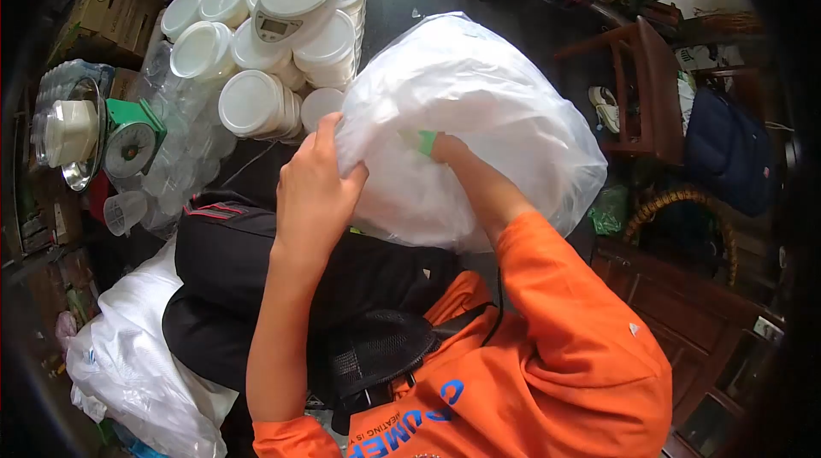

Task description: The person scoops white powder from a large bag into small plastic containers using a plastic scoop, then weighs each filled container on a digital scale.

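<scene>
A large, translucent white plastic bag point(547, 107) stands open in front of me, with whitish contents that I cannot make out. My left hand point(321, 180) grips the bag's rim at its left side, fingers over the edge and thumb apart. Inside the bag is my right hand point(445, 148), closed around a small green object point(426, 142), whose lower part is lost in the white contents. Past the bag's left side stand stacked white lidded tubs point(250, 103), and a white digital scale point(298, 0) rests on top of them.
At the left, a green dial scale point(132, 146) stands beside clear plastic cups point(184, 150). A white sack point(145, 347) lies at the lower left. A brown wooden chair point(654, 90) and a dark blue bag point(727, 150) are at the right. Cardboard boxes point(115, 9) stand at the upper left.
</scene>
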`<state>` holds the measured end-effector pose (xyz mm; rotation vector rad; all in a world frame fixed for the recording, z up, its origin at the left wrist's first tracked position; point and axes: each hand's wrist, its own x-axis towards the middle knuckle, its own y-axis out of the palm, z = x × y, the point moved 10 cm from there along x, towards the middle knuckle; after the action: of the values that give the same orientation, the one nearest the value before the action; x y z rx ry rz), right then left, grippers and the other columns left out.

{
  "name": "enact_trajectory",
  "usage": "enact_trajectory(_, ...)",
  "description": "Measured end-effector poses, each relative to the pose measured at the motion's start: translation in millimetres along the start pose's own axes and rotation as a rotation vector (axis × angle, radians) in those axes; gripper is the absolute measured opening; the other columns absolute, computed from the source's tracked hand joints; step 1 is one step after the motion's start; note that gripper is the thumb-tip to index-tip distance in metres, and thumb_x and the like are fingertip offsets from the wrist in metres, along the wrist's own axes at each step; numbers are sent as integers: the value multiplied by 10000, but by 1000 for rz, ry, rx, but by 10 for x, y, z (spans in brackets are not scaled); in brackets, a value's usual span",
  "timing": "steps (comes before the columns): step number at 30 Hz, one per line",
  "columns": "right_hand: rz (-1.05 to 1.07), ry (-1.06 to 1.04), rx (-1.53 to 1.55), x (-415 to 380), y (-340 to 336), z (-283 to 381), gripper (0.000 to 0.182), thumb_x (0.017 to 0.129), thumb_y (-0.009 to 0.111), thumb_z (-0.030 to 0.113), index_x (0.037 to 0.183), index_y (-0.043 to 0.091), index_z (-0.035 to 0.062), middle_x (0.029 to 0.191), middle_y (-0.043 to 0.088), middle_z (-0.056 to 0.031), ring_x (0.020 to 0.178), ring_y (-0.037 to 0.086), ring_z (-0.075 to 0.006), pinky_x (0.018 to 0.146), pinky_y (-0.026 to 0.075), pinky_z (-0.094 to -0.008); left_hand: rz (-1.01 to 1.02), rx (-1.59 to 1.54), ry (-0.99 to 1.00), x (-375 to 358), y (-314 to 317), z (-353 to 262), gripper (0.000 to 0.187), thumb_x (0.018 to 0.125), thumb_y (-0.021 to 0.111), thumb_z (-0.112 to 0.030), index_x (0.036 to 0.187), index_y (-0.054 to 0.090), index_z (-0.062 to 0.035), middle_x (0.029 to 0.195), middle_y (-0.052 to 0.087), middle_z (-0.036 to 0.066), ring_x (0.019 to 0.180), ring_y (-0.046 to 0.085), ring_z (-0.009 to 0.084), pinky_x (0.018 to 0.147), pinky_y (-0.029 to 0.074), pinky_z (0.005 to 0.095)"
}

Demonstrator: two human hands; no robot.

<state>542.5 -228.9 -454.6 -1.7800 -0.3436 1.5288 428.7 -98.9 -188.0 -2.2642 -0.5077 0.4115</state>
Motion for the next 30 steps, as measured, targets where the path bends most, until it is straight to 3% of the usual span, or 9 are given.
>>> enact_trajectory(11,-316,68,51,484,-134,-196,283,930,535,186,1102,729,72,941,740,-168,909,689,-364,858,527,-437,4,-75,-28,-33,28,11,552,815,750,-159,1325,573,-43,1030,707,232,880,702,406,809,535,471)
enact_trajectory(30,-920,269,150,-140,260,-414,301,912,494,143,1015,750,23,866,739,-169,799,704,-343,787,550,-441,14,-65,3,-106,68,-58,551,805,765,-149,1315,584,-46,1040,707,215,814,690,389,778,532,460)
